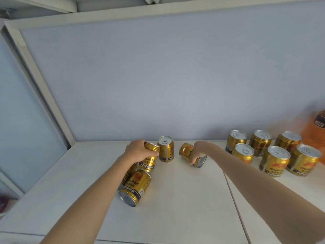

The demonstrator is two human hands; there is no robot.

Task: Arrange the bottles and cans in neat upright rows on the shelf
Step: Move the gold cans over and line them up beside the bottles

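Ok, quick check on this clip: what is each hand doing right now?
Left hand: grips a tilted gold metal drink can near its top.
Right hand: grips a gold metal can lying on its side.

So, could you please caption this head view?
Left hand and right hand each grip a gold metal can on the white shelf.

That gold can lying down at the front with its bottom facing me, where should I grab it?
Grab the lying can around its round middle, coming down from above. Its side faces up and is free there, while its left side rests against another fallen can, so a hand fits best over the top. Then tip it onto its bottom.
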